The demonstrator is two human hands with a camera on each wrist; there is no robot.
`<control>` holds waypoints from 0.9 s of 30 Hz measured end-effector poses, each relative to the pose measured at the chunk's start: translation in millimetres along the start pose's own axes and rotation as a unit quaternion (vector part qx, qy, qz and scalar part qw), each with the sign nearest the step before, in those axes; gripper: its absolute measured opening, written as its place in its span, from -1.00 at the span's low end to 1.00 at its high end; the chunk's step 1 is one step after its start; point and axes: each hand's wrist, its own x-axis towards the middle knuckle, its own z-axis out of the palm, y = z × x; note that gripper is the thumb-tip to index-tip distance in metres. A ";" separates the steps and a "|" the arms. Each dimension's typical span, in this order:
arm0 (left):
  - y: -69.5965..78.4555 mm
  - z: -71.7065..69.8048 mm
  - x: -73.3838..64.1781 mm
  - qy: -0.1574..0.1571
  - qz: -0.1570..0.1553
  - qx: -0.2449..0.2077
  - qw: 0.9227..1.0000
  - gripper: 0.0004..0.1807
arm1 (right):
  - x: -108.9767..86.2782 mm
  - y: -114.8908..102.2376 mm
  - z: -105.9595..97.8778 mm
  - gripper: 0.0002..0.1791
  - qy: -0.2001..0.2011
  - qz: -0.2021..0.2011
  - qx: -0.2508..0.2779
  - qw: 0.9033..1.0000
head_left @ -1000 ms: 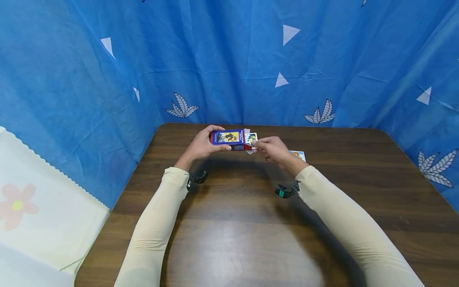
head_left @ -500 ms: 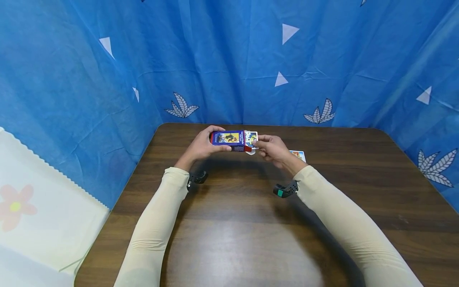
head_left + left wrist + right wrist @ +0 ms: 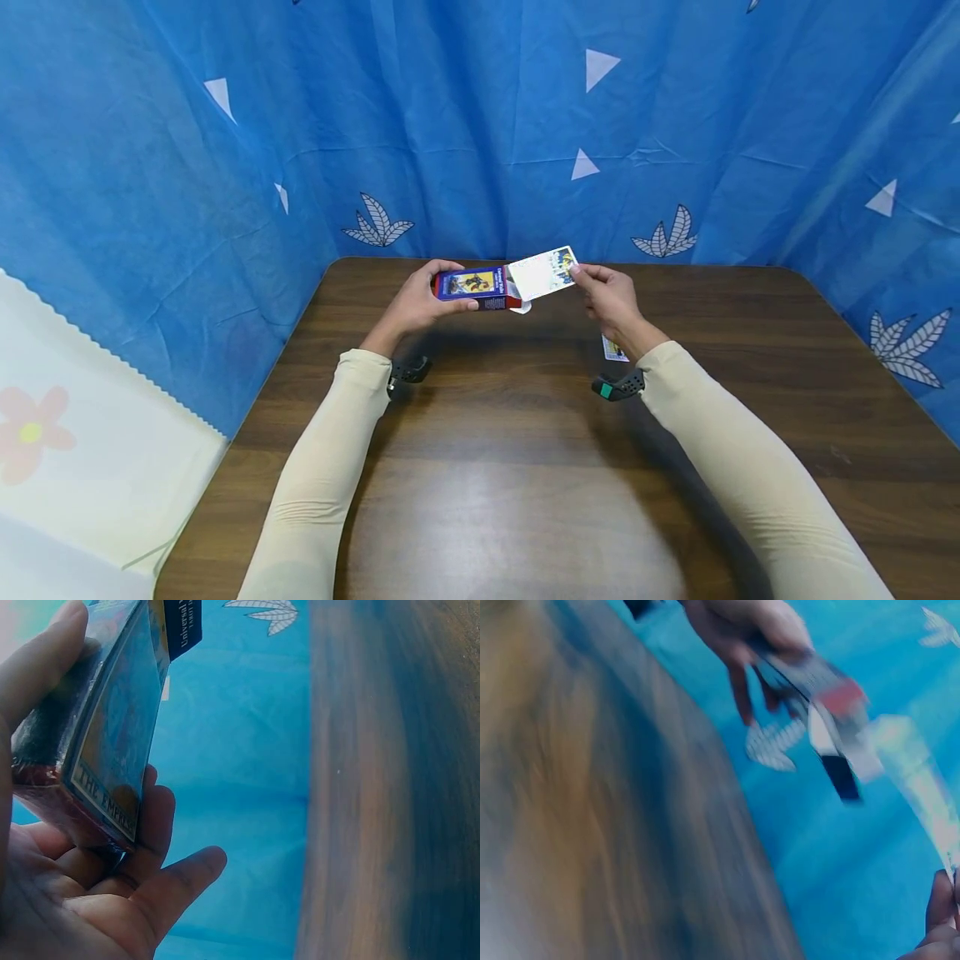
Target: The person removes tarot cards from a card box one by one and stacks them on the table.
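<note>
Holding box (image 3: pixel 471 284) and card (image 3: pixel 536 275) up near the desk's (image 3: pixel 465 467) far edge

Left hand (image 3: pixel 418 302) grips the box's left end, thumb on the near side, fingers on the far side. Box is blue and red with a picture on top, its open end facing right, a white flap (image 3: pixel 521 307) hanging there. Right hand (image 3: pixel 615 302), apart from the left, pinches the card's right end. Card is mostly white, tilted, its left end right by the box's mouth; from here I can't tell if they touch. Second card (image 3: pixel 614 350) lies on the desk beneath the right wrist, partly hidden, nearer the far edge than the near one. Cream sleeves (image 3: pixel 315 475) on both arms, dark strap (image 3: pixel 619 387) at each wrist. Blue curtain (image 3: pixel 465 125) hangs beyond the desk's far edge.
</note>
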 end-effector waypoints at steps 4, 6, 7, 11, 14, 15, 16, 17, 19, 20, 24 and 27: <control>-0.5 -1.5 -0.1 -0.002 0.002 -0.008 1.000 -0.15 | 10.1 -0.7 -27.9 -0.41 0.033 0.002 -0.063 0.997; -0.8 -1.6 0.0 -0.004 0.003 -0.010 1.000 -0.15 | 15.9 -0.1 -42.6 -0.41 0.042 0.009 -0.120 0.992; -0.8 -1.8 0.2 -0.005 0.003 -0.011 1.000 -0.14 | 18.8 1.1 -50.1 -0.40 0.046 0.010 -0.149 0.988; -0.5 -2.4 0.3 -0.009 0.002 -0.009 1.000 -0.14 | 29.6 10.3 -78.4 -0.34 0.069 0.002 -0.239 0.969; 0.7 -3.3 0.8 -0.012 0.003 -0.008 1.000 -0.15 | 35.5 19.5 -95.8 -0.28 0.078 0.003 -0.281 0.957; 1.0 -3.5 1.2 -0.013 0.004 -0.008 1.000 -0.15 | 36.9 22.9 -100.0 -0.28 0.077 0.010 -0.292 0.953; 1.0 -3.5 1.6 -0.014 0.004 -0.009 1.000 -0.14 | 38.2 26.4 -103.6 -0.28 0.074 0.017 -0.302 0.950; 1.0 -3.4 1.9 -0.014 0.004 -0.009 1.000 -0.14 | 38.7 29.7 -106.0 -0.27 0.070 0.027 -0.312 0.947; 0.5 -2.9 2.3 -0.014 0.002 -0.012 1.000 -0.12 | 40.2 36.9 -108.6 -0.27 0.061 0.046 -0.324 0.943; -0.3 -2.5 2.5 -0.013 0.001 -0.012 1.000 -0.12 | 41.0 40.7 -109.0 -0.28 0.058 0.054 -0.329 0.941; -4.2 -1.3 3.1 -0.010 -0.005 -0.009 1.000 -0.12 | 43.8 53.2 -105.8 -0.32 0.057 0.061 -0.338 0.938; -5.8 -0.8 3.5 -0.010 -0.007 -0.010 1.000 -0.12 | 45.6 59.2 -102.7 -0.39 0.062 0.051 -0.350 0.933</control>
